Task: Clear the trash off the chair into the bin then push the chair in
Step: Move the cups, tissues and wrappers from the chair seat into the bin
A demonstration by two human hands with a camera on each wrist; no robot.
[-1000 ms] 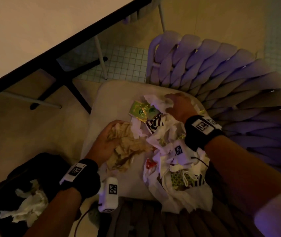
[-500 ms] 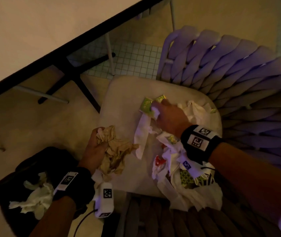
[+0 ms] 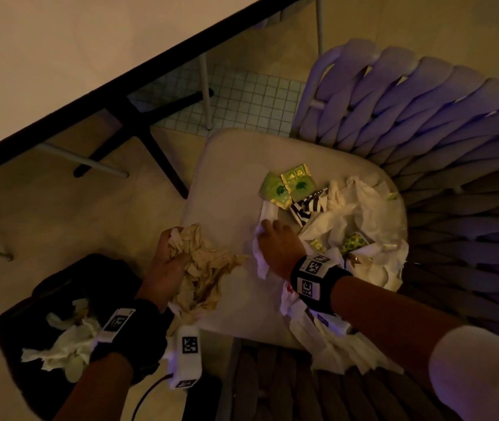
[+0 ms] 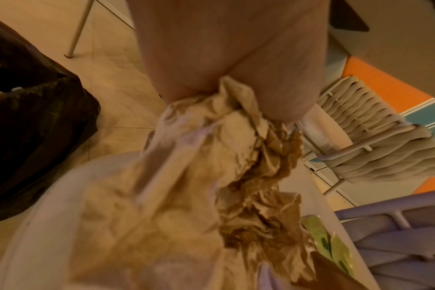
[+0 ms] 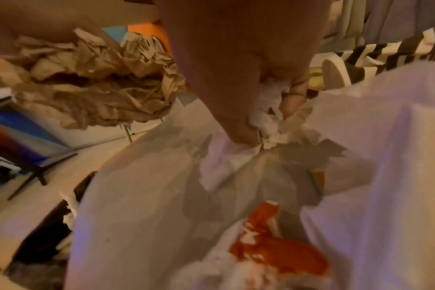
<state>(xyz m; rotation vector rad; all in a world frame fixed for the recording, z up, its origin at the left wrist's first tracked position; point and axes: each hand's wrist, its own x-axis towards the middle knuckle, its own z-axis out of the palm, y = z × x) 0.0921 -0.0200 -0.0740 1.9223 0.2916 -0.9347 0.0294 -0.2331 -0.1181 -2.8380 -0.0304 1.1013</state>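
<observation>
A cream chair seat (image 3: 236, 177) with a woven lilac back (image 3: 424, 110) carries a heap of trash. My left hand (image 3: 166, 259) grips a crumpled wad of brown paper (image 3: 202, 265) (image 4: 211, 176) at the seat's left edge, lifted toward the bin. My right hand (image 3: 275, 241) pinches a bunch of white paper wrapper (image 3: 260, 265) (image 5: 271, 121) with a red stain (image 5: 281, 251). Green sachets (image 3: 287, 186), a black-and-white striped wrapper (image 3: 309, 208) and more white napkins (image 3: 360, 208) lie on the seat behind it. The black-lined bin (image 3: 44, 299) stands on the floor at lower left, with white tissue (image 3: 66, 347) inside.
A table top (image 3: 59, 56) with a black edge and black cross base (image 3: 151, 138) stands to the upper left. A second chair's metal legs (image 3: 205, 92) are beyond the seat. Another woven chair (image 4: 385, 153) shows in the left wrist view. Tiled floor lies between bin and table.
My left hand has lifted the brown paper leftward off the seat toward the bin. My right hand has left the green sachets, come nearer and bunched up the white wrapper.
</observation>
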